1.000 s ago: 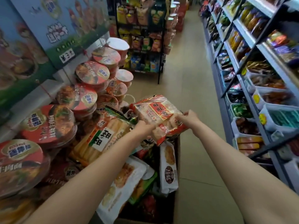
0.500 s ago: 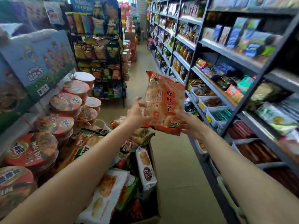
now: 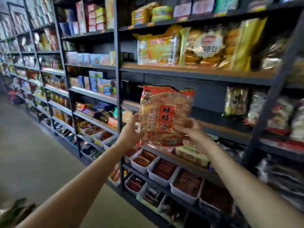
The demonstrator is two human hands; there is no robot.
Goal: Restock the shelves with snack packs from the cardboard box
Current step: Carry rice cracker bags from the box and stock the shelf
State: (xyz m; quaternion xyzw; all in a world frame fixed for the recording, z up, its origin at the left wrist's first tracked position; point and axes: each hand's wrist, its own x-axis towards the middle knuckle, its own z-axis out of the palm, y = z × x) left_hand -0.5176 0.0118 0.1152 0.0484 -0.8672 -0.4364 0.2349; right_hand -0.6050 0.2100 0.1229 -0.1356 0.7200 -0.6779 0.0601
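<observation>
A red and orange rice-cracker pack [image 3: 165, 112] stands upright in front of me, held from both sides. My left hand [image 3: 130, 130] grips its lower left edge and my right hand [image 3: 190, 129] grips its lower right corner. The pack hangs in front of the dark metal shelves [image 3: 197, 74], level with a mostly bare stretch of wooden shelf board [image 3: 218, 127] behind it. The cardboard box is out of sight; only a blurred green corner of packs [image 3: 14, 211] shows at the bottom left.
Large yellow snack bags [image 3: 210, 46] fill the shelf above. More bags [image 3: 263, 106] stand to the right of the bare stretch. White bins of sausage snacks [image 3: 164, 168] line the lower shelves. The aisle floor [image 3: 32, 153] stretches away to the left.
The view has swung right from the box and the noodle cups to face the shelves. Both hands have lifted the pack out of the box and turned it upright at shelf height.
</observation>
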